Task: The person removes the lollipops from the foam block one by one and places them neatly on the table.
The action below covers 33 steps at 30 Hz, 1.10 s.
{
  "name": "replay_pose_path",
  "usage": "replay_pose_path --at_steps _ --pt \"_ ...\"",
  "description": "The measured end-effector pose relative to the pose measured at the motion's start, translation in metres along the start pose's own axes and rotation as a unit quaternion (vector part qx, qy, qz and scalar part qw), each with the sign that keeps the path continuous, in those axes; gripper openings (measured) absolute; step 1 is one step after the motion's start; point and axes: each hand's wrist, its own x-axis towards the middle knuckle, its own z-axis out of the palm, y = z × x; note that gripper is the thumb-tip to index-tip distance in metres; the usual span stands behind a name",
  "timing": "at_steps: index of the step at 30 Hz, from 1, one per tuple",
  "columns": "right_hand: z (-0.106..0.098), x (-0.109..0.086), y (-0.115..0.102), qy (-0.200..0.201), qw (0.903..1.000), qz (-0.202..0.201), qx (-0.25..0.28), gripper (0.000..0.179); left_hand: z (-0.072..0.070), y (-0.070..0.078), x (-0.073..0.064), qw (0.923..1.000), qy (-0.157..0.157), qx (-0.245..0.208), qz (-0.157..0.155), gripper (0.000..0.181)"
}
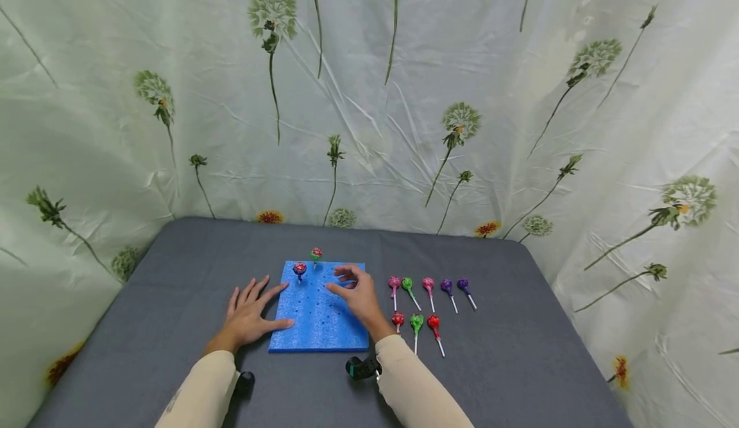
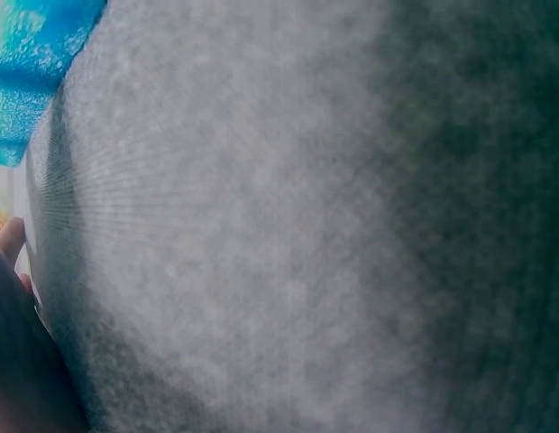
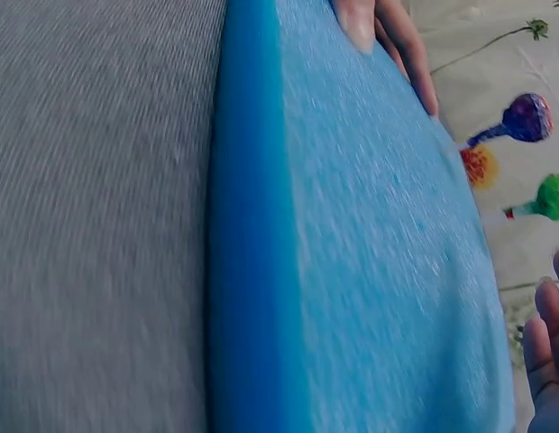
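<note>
A blue foam board (image 1: 312,341) with small holes lies on the table. Two lollipops stand upright in its far part: a purple-and-red one (image 1: 299,268) and a green-and-red one (image 1: 316,253), farther back. My left hand (image 1: 248,316) spreads its fingers at the board's left side, thumb and index finger touching the edge. Above the board's right half is my right hand (image 1: 359,292), thumb and fingers apart, with nothing visible between them. The right wrist view shows the purple lollipop (image 3: 527,117), the green lollipop (image 3: 552,197) and part of the right hand (image 3: 548,352).
Right of the board, several wrapped lollipops lie in two rows on the grey table (image 1: 496,376). The far row has pink, green and purple ones, such as a purple lollipop (image 1: 447,285); the near row has red and green ones. A flower-print curtain (image 1: 369,94) hangs behind.
</note>
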Motion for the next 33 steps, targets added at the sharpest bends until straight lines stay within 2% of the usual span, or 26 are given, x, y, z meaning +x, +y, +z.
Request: replay_pose_path --at_steps 7,22,33 --pt "0.027 0.011 0.028 0.028 0.9995 0.005 0.011 0.035 0.002 0.0 0.001 0.9998 -0.012 0.01 -0.01 0.092" --pt "0.068 0.024 0.015 0.034 0.9978 0.043 0.037 0.042 0.002 -0.002 0.002 0.9997 -0.012 0.017 -0.015 0.093" --pt "0.086 0.024 0.019 0.068 0.996 0.042 0.042 0.028 0.003 -0.003 0.003 0.9996 -0.006 0.017 -0.021 0.093"
